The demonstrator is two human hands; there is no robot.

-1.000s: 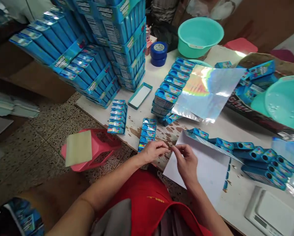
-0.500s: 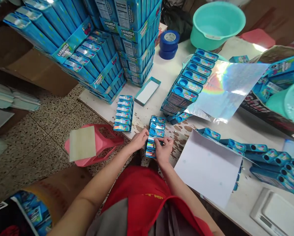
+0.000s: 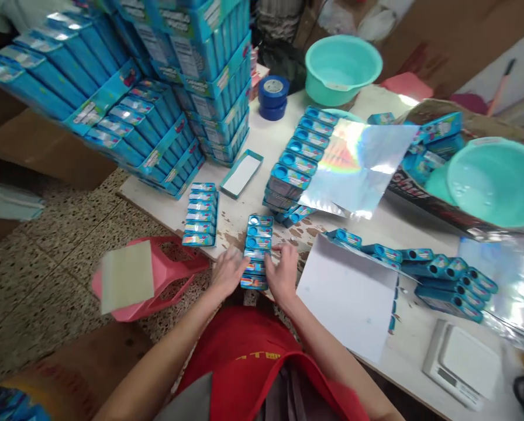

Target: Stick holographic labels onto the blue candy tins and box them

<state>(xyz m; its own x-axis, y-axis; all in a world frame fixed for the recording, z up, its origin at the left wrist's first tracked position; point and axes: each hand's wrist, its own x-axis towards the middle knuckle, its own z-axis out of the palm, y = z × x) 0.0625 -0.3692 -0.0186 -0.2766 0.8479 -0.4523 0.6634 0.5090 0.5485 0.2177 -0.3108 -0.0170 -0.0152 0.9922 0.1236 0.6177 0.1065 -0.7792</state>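
A short row of small blue candy boxes (image 3: 258, 242) stands at the table's near edge, between my hands. Its back boxes show round openings on top; shiny silver stickers cover the tops of the front ones. My left hand (image 3: 229, 270), slightly blurred, lies along the row's left side, its thumb at a stickered box. On the right side, my right hand (image 3: 283, 271) has its thumb against the same part of the row, fingers apart from it. To the left stands another row of blue boxes (image 3: 200, 215) with shiny tops.
Behind are an empty shallow blue tray (image 3: 241, 174), blue tape rolls (image 3: 273, 96) and tall box stacks (image 3: 218, 88). Silver sticker film (image 3: 354, 166) rests against more boxes. A white sheet (image 3: 345, 298) and scale (image 3: 461, 362) lie right. A pink stool (image 3: 165, 269) stands left.
My fingers were pinched together over a middle box; now they have spread to both sides of the row, and that box's shiny top shows. The view has shifted right.
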